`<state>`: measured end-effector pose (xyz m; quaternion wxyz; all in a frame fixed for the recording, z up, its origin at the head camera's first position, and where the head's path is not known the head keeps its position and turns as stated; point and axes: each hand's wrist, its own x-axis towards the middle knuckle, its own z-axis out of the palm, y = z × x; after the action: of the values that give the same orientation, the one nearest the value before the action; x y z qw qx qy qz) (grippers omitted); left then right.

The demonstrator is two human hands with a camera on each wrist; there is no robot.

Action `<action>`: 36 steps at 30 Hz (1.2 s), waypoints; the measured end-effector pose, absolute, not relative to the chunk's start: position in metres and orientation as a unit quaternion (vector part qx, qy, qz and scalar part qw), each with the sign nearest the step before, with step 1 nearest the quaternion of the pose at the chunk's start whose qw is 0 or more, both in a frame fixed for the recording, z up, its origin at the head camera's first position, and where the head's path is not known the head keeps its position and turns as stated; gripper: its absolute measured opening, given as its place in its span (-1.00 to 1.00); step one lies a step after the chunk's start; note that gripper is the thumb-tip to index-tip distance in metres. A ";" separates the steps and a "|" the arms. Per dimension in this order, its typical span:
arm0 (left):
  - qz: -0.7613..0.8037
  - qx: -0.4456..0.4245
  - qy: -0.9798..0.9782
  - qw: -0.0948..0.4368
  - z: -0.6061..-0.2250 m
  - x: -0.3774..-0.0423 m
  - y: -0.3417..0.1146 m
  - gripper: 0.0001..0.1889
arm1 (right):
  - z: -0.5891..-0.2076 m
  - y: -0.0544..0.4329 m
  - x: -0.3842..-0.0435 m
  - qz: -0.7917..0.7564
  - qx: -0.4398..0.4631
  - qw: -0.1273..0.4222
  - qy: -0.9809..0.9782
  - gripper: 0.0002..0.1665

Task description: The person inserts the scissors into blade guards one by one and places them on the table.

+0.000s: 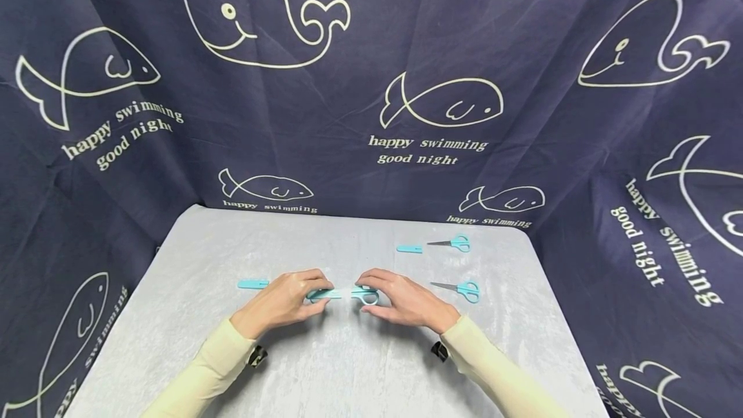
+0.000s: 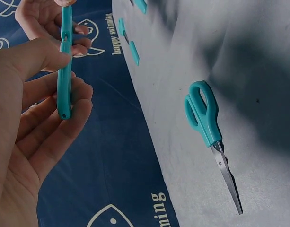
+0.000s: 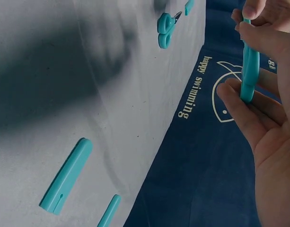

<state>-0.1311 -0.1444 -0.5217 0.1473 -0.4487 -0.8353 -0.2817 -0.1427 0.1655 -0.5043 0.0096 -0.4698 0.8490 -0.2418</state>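
Note:
My left hand (image 1: 287, 298) pinches a teal blade cap (image 2: 64, 97) between thumb and fingers. Opposite it, my right hand (image 1: 402, 295) grips the teal handles of a pair of scissors (image 3: 250, 71). Cap and handles line up end to end, and in the left wrist view they meet at a small notch, with hardly any blade showing. Below the hands, another pair of scissors (image 2: 206, 118) lies uncapped on the table, largely hidden behind my left hand in the head view. A loose cap (image 3: 69, 175) lies under my right hand.
On the right of the grey table (image 1: 348, 373) lie two uncapped scissors (image 1: 467, 291) (image 1: 460, 243), blades pointing left. One cap (image 1: 409, 249) lies beside the farther pair, another cap (image 1: 253, 284) left of my left hand. Dark blue printed curtains (image 1: 348, 115) surround the table.

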 end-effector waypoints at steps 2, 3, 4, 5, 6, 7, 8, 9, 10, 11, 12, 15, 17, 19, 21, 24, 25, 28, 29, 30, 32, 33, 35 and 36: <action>-0.280 -0.449 -0.835 0.149 -0.522 -0.131 -0.144 -0.80 | -0.504 0.165 -0.142 -0.237 -0.467 0.006 0.852 -0.43; -0.279 -0.449 -0.835 0.149 -0.521 -0.131 -0.144 -0.80 | -0.504 0.165 -0.141 -0.235 -0.465 0.005 0.853 -0.41; -0.279 -0.449 -0.836 0.149 -0.521 -0.131 -0.144 -0.80 | -0.504 0.165 -0.141 -0.232 -0.464 0.004 0.855 -0.40; -0.279 -0.448 -0.836 0.149 -0.521 -0.131 -0.144 -0.80 | -0.504 0.165 -0.141 -0.232 -0.463 0.004 0.856 -0.41; -0.279 -0.448 -0.837 0.148 -0.521 -0.131 -0.144 -0.80 | -0.504 0.165 -0.141 -0.235 -0.462 0.007 0.855 -0.43; -0.279 -0.447 -0.837 0.147 -0.521 -0.131 -0.144 -0.81 | -0.504 0.165 -0.141 -0.237 -0.462 0.009 0.854 -0.45; -0.280 -0.446 -0.837 0.146 -0.521 -0.131 -0.144 -0.81 | -0.504 0.165 -0.141 -0.240 -0.462 0.013 0.854 -0.48; -0.281 -0.446 -0.837 0.146 -0.521 -0.131 -0.144 -0.81 | -0.505 0.165 -0.141 -0.244 -0.463 0.016 0.852 -0.50; -0.281 -0.445 -0.838 0.146 -0.521 -0.130 -0.144 -0.81 | -0.505 0.165 -0.141 -0.247 -0.462 0.018 0.851 -0.52; -0.280 -0.445 -0.838 0.146 -0.521 -0.130 -0.144 -0.81 | -0.505 0.165 -0.141 -0.251 -0.463 0.020 0.850 -0.53; -0.280 -0.445 -0.838 0.147 -0.522 -0.131 -0.144 -0.81 | -0.505 0.165 -0.141 -0.253 -0.463 0.021 0.850 -0.53; -0.280 -0.446 -0.837 0.150 -0.522 -0.131 -0.144 -0.81 | -0.505 0.165 -0.141 -0.252 -0.462 0.020 0.850 -0.54; -0.278 -0.446 -0.837 0.151 -0.521 -0.131 -0.144 -0.80 | -0.505 0.165 -0.141 -0.251 -0.461 0.017 0.851 -0.54; -0.277 -0.445 -0.838 0.153 -0.521 -0.131 -0.144 -0.80 | -0.505 0.164 -0.141 -0.248 -0.462 0.013 0.852 -0.54; -0.277 -0.444 -0.839 0.154 -0.521 -0.131 -0.144 -0.80 | -0.505 0.164 -0.141 -0.247 -0.462 0.010 0.852 -0.55; -0.275 -0.444 -0.839 0.156 -0.521 -0.131 -0.143 -0.80 | -0.505 0.164 -0.142 -0.246 -0.464 0.006 0.851 -0.56; -0.275 -0.443 -0.839 0.155 -0.521 -0.131 -0.143 -0.81 | -0.505 0.164 -0.142 -0.246 -0.465 0.005 0.851 -0.56; -0.275 -0.444 -0.838 0.156 -0.521 -0.131 -0.143 -0.80 | -0.505 0.164 -0.142 -0.244 -0.467 0.005 0.850 -0.56; -0.275 -0.445 -0.838 0.157 -0.521 -0.132 -0.143 -0.80 | -0.505 0.164 -0.142 -0.243 -0.468 0.005 0.849 -0.56; -0.276 -0.445 -0.837 0.157 -0.521 -0.132 -0.143 -0.80 | -0.505 0.164 -0.142 -0.243 -0.469 0.005 0.849 -0.56; -0.278 -0.444 -0.837 0.158 -0.521 -0.132 -0.143 -0.81 | -0.504 0.164 -0.143 -0.243 -0.471 0.006 0.848 -0.55; -0.279 -0.445 -0.836 0.159 -0.521 -0.132 -0.143 -0.81 | -0.504 0.164 -0.142 -0.243 -0.472 0.006 0.847 -0.55; -0.281 -0.444 -0.835 0.160 -0.521 -0.131 -0.143 -0.81 | -0.504 0.163 -0.142 -0.243 -0.474 0.004 0.846 -0.54; -0.282 -0.443 -0.836 0.160 -0.521 -0.131 -0.143 -0.81 | -0.504 0.163 -0.142 -0.243 -0.475 0.003 0.846 -0.54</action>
<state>-0.1311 -0.1431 -0.5209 0.1601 -0.4433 -0.8355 -0.2824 -0.1420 0.1635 -0.5037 0.0035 -0.4746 0.8460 -0.2431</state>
